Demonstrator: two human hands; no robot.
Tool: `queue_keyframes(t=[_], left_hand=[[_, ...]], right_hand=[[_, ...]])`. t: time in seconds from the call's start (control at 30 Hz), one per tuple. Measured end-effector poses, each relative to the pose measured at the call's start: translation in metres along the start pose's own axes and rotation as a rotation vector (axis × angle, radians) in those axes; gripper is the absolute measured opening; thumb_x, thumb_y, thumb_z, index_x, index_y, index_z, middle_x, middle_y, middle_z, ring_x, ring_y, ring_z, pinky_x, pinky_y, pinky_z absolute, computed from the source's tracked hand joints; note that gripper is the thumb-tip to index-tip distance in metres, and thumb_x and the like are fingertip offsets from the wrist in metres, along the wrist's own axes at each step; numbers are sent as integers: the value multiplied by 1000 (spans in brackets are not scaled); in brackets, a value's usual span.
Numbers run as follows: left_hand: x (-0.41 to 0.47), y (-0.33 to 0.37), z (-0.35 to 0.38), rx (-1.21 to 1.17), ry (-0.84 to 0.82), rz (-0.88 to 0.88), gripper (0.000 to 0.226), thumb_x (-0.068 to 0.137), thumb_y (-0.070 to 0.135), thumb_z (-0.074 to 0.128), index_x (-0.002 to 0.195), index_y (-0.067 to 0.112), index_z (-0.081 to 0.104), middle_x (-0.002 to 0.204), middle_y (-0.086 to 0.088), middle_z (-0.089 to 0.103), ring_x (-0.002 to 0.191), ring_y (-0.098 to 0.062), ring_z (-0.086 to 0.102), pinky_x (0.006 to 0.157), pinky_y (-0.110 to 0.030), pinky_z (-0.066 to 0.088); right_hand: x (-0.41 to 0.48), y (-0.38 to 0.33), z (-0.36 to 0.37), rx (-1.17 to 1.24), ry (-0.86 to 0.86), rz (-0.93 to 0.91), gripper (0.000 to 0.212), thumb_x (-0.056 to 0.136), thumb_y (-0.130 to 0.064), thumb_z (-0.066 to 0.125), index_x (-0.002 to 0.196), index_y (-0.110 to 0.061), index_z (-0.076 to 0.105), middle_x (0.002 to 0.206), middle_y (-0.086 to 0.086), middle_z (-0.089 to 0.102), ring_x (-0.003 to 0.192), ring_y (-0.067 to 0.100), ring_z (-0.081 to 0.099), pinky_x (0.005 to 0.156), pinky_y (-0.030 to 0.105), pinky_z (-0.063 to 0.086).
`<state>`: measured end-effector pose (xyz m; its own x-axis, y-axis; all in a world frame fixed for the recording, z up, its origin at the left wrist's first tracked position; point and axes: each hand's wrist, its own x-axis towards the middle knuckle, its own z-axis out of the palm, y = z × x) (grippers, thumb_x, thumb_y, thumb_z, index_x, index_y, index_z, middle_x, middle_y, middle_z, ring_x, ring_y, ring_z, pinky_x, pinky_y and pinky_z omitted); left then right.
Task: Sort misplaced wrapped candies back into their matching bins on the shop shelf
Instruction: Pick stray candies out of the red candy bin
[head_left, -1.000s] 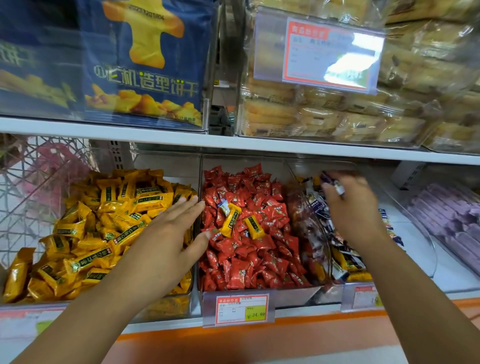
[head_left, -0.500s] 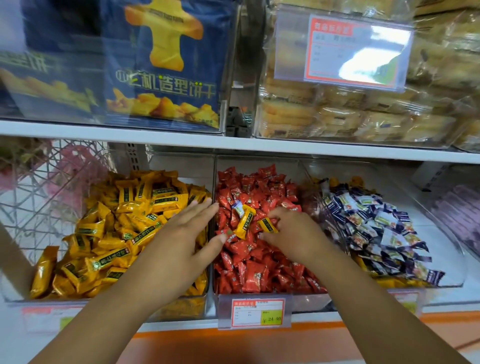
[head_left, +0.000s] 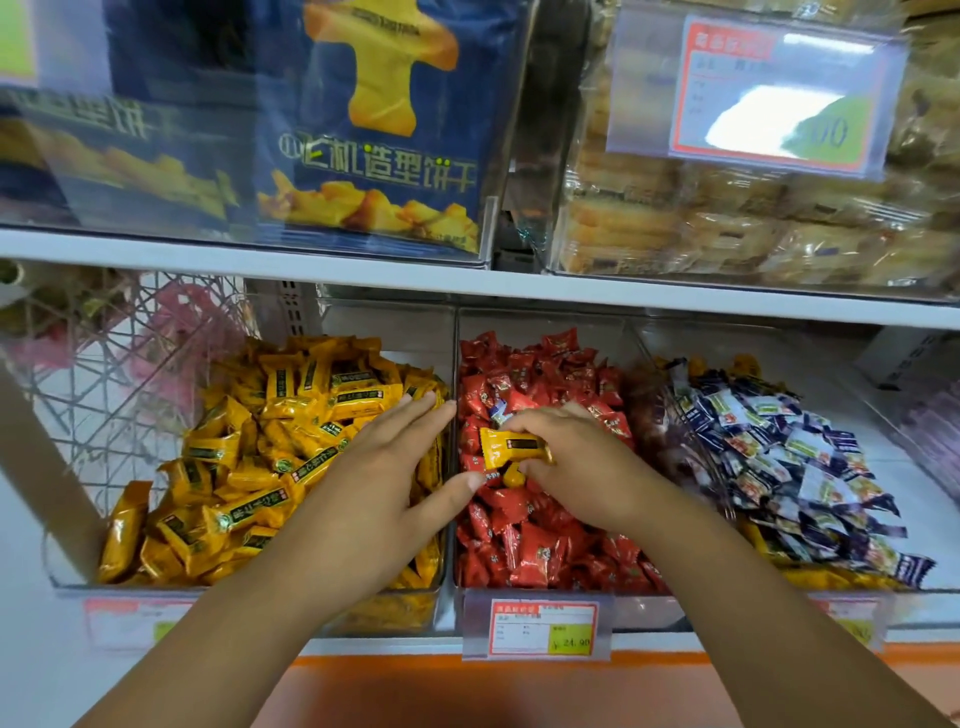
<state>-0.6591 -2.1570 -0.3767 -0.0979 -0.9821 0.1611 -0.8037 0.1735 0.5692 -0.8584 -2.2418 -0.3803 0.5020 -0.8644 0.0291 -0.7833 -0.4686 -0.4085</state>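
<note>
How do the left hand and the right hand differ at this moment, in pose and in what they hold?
The left hand lies flat with straight fingers; the right hand has curled fingers. The left hand holds nothing; the right hand grips a yellow candy. The left hand is mostly over the yellow bin; the right hand is over the red bin. Both are bare and reach forward into the bins.

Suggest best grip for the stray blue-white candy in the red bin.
Probably pinch the blue-white candy by its exposed upper end, coming from above: it sits atop the red candies, while the right hand and its yellow candy cover the lower side.
</note>
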Motion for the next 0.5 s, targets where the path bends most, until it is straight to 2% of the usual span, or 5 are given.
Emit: queue_keyframes(t=[0.07, 0.27, 0.4, 0.43, 0.5], left_hand=[[-1, -1, -1, 6, 7, 0, 80, 74, 74, 31, 148, 47, 13, 154, 30, 3, 141, 10, -6, 113, -18, 2], [3, 3, 2, 7, 23, 31, 77, 77, 69, 33, 149, 46, 16, 156, 28, 4, 143, 8, -6, 115, -20, 3], [4, 7, 5, 14, 30, 65, 69, 84, 63, 40, 147, 47, 17, 154, 30, 4, 142, 9, -7, 111, -16, 0], [4, 8, 5, 10, 28, 73, 67, 85, 62, 40, 147, 48, 17, 154, 30, 4, 142, 9, -7, 111, -16, 0], [3, 9, 6, 13, 33, 86, 66, 85, 62, 39, 146, 49, 17, 153, 31, 4, 142, 9, -7, 112, -17, 1]], right_hand=[[0, 4, -4, -33, -36, 10, 33, 93, -24, 61, 124, -31, 55, 114, -8, 52, 109, 12, 42, 92, 26, 34], [-11, 8, -10, 98, -145, -9, 32, 89, -18, 66, 119, -28, 65, 110, -6, 53, 101, 9, 52, 93, 25, 41], [-15, 10, -16, 154, -98, 45, 27, 88, -17, 69, 113, -27, 67, 100, -8, 64, 90, 8, 58, 81, 24, 47], [-16, 12, -18, 157, -81, 65, 28, 88, -19, 68, 115, -29, 66, 101, -9, 65, 89, 7, 58, 78, 21, 46], [-16, 14, -22, 165, -49, 86, 34, 91, -23, 66, 122, -34, 61, 112, -11, 63, 98, 5, 57, 82, 21, 44]])
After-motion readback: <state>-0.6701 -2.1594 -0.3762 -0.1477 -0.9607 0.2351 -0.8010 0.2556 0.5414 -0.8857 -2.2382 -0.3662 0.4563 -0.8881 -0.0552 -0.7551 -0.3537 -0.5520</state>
